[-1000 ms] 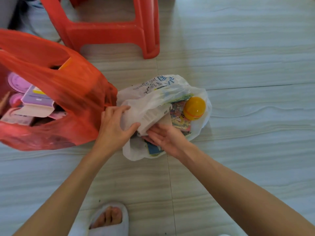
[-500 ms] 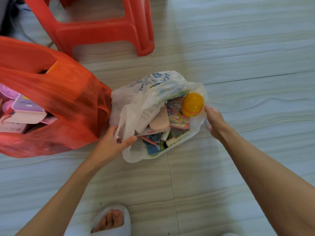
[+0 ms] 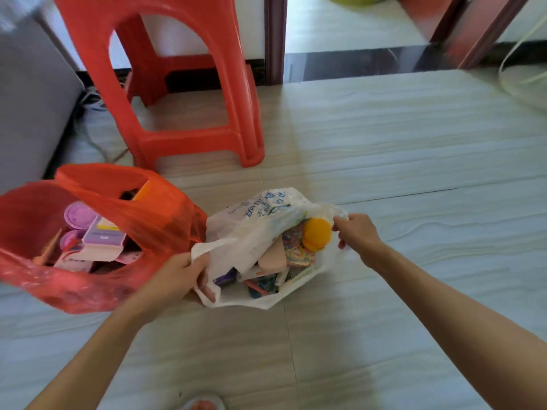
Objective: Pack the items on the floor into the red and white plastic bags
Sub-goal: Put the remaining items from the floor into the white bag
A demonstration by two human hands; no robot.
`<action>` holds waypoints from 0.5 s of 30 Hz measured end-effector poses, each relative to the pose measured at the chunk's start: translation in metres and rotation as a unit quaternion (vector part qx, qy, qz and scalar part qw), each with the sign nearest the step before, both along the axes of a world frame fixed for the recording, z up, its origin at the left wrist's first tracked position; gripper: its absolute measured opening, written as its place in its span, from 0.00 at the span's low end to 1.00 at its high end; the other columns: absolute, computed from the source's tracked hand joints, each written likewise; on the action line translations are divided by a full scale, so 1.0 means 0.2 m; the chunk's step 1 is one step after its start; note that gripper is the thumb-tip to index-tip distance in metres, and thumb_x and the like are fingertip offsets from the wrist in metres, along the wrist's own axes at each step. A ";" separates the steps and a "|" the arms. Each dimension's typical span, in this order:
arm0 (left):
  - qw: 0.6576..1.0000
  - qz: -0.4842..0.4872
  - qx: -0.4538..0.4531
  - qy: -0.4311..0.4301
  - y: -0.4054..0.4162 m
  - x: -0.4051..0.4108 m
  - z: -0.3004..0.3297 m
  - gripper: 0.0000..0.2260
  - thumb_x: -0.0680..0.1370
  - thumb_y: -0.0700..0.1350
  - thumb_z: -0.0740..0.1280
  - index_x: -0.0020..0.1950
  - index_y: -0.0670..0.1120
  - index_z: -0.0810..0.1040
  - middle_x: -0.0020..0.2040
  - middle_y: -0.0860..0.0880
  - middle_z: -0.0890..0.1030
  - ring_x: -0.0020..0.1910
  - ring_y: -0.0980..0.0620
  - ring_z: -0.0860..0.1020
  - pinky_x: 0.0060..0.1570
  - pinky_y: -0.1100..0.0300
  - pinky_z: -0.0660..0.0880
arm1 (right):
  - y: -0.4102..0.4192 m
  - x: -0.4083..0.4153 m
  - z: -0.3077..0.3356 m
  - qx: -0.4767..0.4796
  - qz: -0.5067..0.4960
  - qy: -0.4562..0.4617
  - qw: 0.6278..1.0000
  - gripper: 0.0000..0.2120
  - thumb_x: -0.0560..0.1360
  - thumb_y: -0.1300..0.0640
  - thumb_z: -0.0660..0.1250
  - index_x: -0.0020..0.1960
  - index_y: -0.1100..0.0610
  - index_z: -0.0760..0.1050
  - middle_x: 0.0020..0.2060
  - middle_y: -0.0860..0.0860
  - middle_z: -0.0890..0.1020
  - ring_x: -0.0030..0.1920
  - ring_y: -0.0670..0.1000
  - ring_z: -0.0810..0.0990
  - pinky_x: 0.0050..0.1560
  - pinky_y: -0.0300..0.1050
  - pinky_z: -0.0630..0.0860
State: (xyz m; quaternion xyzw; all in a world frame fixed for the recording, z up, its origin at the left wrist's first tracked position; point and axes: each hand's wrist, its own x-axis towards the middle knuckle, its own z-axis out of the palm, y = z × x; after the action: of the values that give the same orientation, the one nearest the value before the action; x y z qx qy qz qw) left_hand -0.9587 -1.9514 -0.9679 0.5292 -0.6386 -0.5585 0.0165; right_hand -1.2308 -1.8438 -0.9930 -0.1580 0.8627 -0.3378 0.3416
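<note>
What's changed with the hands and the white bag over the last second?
Both hands left the bag's middle. The left hand moved to the near-left handle and closed its grip on it; the right hand swung out to the right rim beside the yellow ball and pinched it, spreading the white bag open. The red bag and red stool stayed put.

Both hands grip the white bag (image 3: 254, 232): left hand (image 3: 177, 276) on its near handle, right hand (image 3: 356, 236) pinching the far rim beside a yellow ball (image 3: 316, 234).
</note>
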 end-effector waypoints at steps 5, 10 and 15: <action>0.996 0.018 -0.079 0.037 -0.07 -0.05 0.34 0.17 0.80 0.42 0.57 0.32 0.42 0.68 0.27 0.44 0.71 0.18 0.56 0.73 0.21 0.68 0.70 | 0.03 -0.02 0.41 -0.079 -0.037 0.005 0.996 0.12 0.75 0.59 0.62 0.34 0.62 0.74 0.27 0.54 0.72 0.27 0.52 0.72 0.36 0.44 0.73; 0.980 0.125 -0.048 0.145 -0.20 -0.20 0.69 0.13 0.79 0.45 0.61 0.35 0.44 0.70 0.28 0.47 0.69 0.18 0.54 0.69 0.26 0.60 0.76 | 0.02 -0.09 0.79 -0.222 -0.121 -0.039 0.967 0.12 0.75 0.61 0.62 0.33 0.62 0.71 0.25 0.53 0.65 0.20 0.48 0.64 0.27 0.43 0.65; 0.971 0.145 -0.034 0.187 -0.23 -0.32 0.91 0.10 0.79 0.42 0.61 0.37 0.42 0.72 0.30 0.46 0.70 0.19 0.53 0.72 0.31 0.58 0.78 | 0.02 -0.10 0.98 -0.261 -0.090 -0.010 0.961 0.11 0.74 0.65 0.62 0.33 0.62 0.70 0.27 0.53 0.68 0.25 0.50 0.63 0.28 0.43 0.64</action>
State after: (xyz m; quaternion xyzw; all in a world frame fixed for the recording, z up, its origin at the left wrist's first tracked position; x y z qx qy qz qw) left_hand -1.0229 -1.9974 -0.7855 0.5014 -0.5593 -0.6171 0.2345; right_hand -1.2501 -1.8402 -0.7965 -0.1598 0.7517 -0.5825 0.2647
